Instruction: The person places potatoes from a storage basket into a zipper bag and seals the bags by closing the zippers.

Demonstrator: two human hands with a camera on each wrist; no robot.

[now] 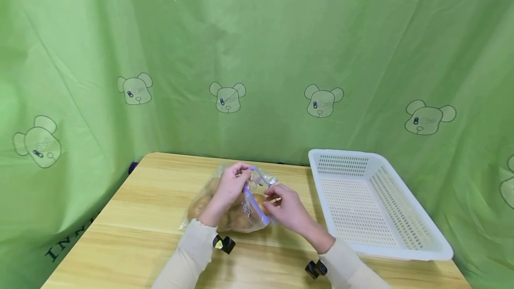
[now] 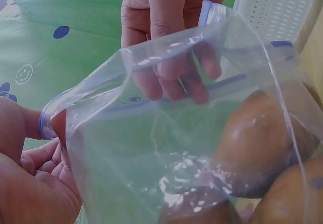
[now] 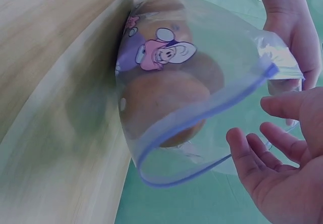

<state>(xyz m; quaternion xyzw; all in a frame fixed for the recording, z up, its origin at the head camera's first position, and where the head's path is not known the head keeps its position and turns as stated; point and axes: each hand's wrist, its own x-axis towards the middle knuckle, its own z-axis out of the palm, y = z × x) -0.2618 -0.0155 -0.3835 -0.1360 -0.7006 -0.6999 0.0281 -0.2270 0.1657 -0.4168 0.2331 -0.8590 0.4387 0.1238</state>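
Observation:
A clear zip bag [image 1: 255, 205] with a purple zip edge lies on the table, its mouth spread towards the right. Several round orange-brown fruits [image 3: 159, 100] fill it, seen through the plastic. My left hand [image 1: 230, 187] pinches the rim at the far side of the mouth between thumb and finger. At the opening is my right hand [image 1: 290, 206], fingers loosely bent and apart, with nothing between them. Through the film in the left wrist view, the fingertips [image 2: 171, 88] of that hand show. Cartoon figures are printed on the bag's side in the right wrist view.
A white plastic basket [image 1: 326, 200] with slotted walls stands to the right on the wooden table [image 1: 132, 222]. Green curtain [image 1: 265, 48] with bear prints hangs behind the table and along both sides. Small black devices [image 1: 316, 269] are strapped at the wrists.

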